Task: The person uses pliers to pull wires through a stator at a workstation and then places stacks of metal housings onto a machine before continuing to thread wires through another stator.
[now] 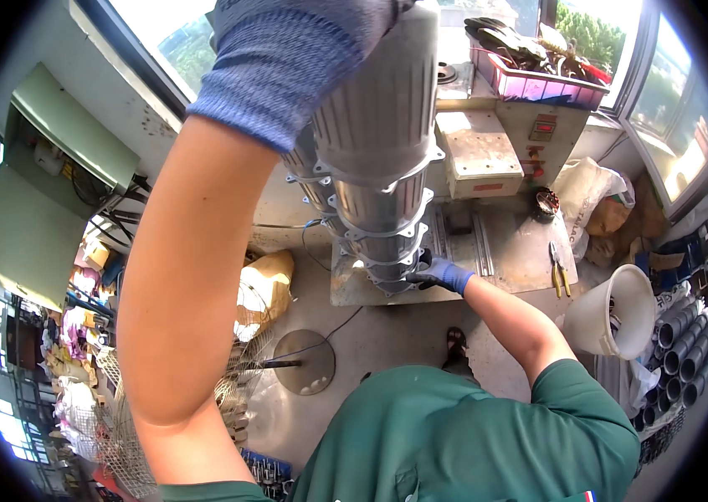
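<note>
A tall stack of ribbed grey metal cylindrical housings (375, 109) rises in front of me, with small lugs around the rims. My left hand (295, 54), in a blue knitted glove, is raised against the upper end of the top housing. Its fingers are mostly hidden or cut off by the picture's upper edge. My right hand (439, 274), gloved in blue with dark fingertips, is low down at the stack's right side. Its fingers curl against the lowest housing (392, 272). Behind the stack, to its left, stands another column of similar housings (314, 194).
The stack stands on a metal worktable (505, 251). On its right lie pliers (558, 272) and a wound copper stator (546, 203). A machine (530, 138) behind carries a pink crate (538, 79). A white bucket (609, 314), grey tubes (689, 351) and a round fan base (305, 361) stand around.
</note>
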`<action>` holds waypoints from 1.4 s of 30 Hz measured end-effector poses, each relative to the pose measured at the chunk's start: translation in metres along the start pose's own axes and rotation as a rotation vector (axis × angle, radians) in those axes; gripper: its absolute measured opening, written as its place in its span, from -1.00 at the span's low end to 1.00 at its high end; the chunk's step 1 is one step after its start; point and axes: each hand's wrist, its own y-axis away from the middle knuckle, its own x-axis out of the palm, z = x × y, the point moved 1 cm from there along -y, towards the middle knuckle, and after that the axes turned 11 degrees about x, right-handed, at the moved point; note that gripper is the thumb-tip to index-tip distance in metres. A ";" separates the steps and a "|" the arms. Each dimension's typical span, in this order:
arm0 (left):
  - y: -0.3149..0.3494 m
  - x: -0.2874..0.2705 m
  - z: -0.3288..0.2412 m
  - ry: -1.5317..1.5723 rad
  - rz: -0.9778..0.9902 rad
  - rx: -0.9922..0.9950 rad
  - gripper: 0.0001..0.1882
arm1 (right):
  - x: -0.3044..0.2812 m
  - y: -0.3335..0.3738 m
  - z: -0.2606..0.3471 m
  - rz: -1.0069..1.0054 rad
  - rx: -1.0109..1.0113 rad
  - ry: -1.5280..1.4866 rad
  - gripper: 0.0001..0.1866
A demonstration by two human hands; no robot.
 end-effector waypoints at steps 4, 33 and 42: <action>0.004 0.010 0.026 0.254 0.050 -0.166 -0.67 | 0.030 -0.005 -0.007 -0.043 -0.058 -0.068 -0.30; 0.097 0.024 0.177 1.104 -0.451 -0.783 -0.61 | 0.151 -0.072 0.045 -0.306 -0.027 -0.057 -0.42; 0.102 0.019 0.185 1.006 -0.285 -0.515 -0.47 | 0.083 -0.055 -0.027 -0.122 0.015 0.341 -0.64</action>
